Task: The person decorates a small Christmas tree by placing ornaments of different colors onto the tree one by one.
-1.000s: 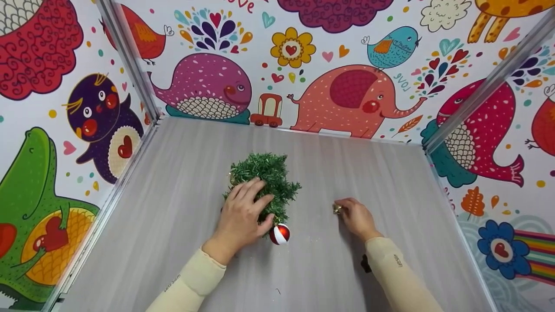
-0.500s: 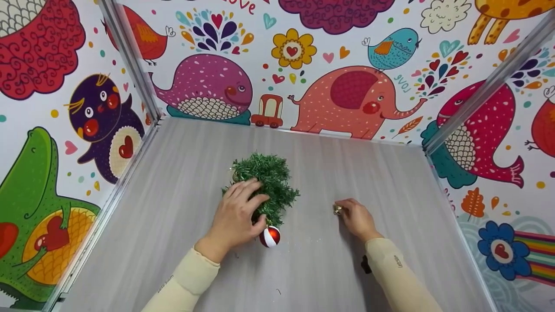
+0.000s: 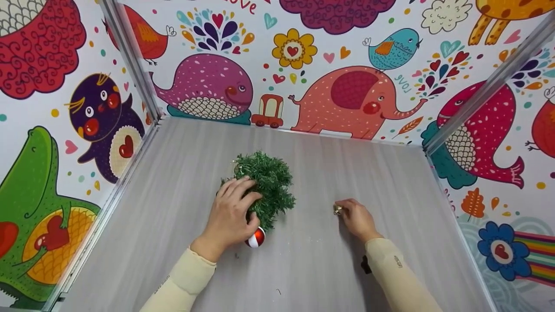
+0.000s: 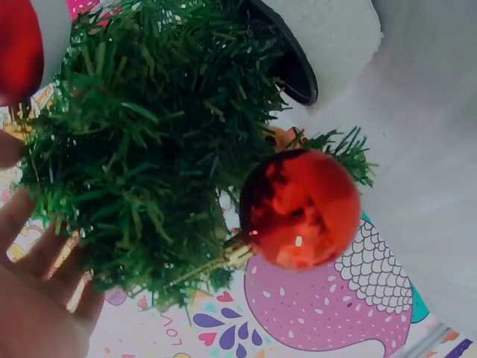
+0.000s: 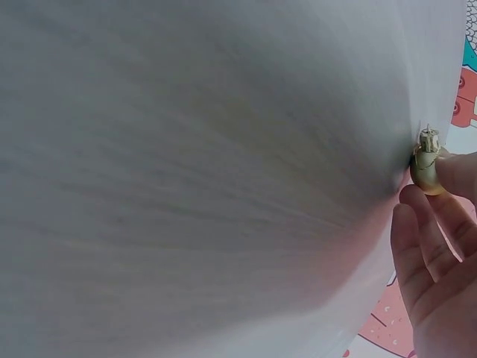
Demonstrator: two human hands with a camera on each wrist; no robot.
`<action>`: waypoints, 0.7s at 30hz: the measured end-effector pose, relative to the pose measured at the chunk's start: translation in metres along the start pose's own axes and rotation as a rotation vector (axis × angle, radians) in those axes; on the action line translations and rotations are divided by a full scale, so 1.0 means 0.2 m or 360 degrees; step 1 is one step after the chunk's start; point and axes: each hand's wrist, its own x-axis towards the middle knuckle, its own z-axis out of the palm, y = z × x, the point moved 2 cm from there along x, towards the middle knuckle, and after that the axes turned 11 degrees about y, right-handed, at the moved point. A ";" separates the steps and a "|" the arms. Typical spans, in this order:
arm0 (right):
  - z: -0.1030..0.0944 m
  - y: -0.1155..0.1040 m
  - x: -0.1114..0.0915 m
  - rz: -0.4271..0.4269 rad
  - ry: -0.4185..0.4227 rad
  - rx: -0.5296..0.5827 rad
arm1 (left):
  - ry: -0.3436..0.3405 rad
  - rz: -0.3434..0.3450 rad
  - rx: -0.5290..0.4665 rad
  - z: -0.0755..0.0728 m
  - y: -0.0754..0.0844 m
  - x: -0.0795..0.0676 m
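Note:
A small green artificial Christmas tree (image 3: 273, 182) stands on the table, seen from above in the head view. My left hand (image 3: 230, 212) holds it from its left side, fingers and thumb around the branches. By the thumb hangs a red-and-white bauble (image 3: 256, 237). A shiny red bauble (image 4: 302, 209) on a gold cap shows in the left wrist view, with part of a black-rimmed base (image 4: 298, 74) behind it. On the right my right hand (image 3: 357, 219) pinches a small gold bauble (image 5: 427, 168) between thumb and fingers, close to the tabletop.
Printed cartoon panels stand around the grey table (image 3: 303, 268) at the back and both sides, with metal rails at the corners. A small dark object (image 3: 366, 264) lies partly behind the right sleeve. A thin dark scrap (image 3: 278, 291) lies near the front.
My left hand and the tree have shifted a little left. The red-and-white bauble has swung left, as the tree turns. My right hand stays in place with the gold bauble.

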 end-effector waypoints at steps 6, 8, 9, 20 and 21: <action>0.00 0.01 0.00 -0.0035 0.0014 -0.0007 | -0.0050 0.0025 -0.0069 -0.02 -0.03 0.01; 0.00 0.01 0.00 -0.0037 0.0013 -0.0002 | -0.0054 0.0035 -0.0084 -0.03 -0.04 0.01; 0.00 0.01 0.00 -0.0035 0.0011 0.0000 | -0.0056 0.0038 -0.0088 -0.03 -0.04 0.01; 0.00 0.00 0.00 -0.0006 -0.0001 0.0010 | -0.0096 0.0023 -0.0111 -0.06 -0.07 0.02; 0.00 0.00 0.00 -0.0008 0.0004 0.0010 | -0.0095 0.0027 -0.0108 -0.06 -0.07 0.02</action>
